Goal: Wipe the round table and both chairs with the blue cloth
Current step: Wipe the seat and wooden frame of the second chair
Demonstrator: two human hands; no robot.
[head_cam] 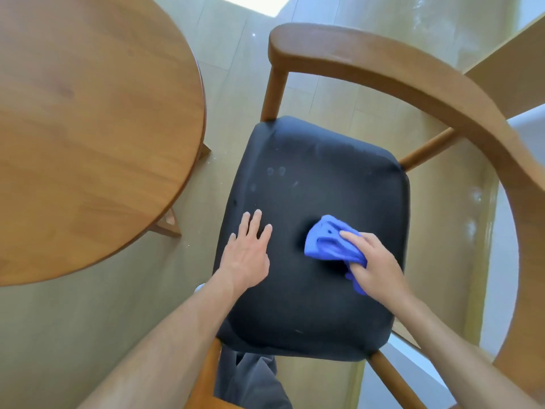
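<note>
Our right hand (pixel 374 261) bunches the blue cloth (pixel 330 240) mid-seat; our left hand (pixel 247 249) lies spread flat beside it, smudges (pixel 275 171) lying ahead on the chair seat (pixel 324 178).

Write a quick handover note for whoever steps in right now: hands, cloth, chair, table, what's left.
Left hand: flat, fingers straight, resting on the dark chair seat.
Right hand: grips the bunched blue cloth, pressed on the seat's middle.
Round table stands to the left, nothing on it.
Pale smudges remain on the seat's far part.
Left: finish the seat, then the wooden armrest. The second chair is not in view.
</note>
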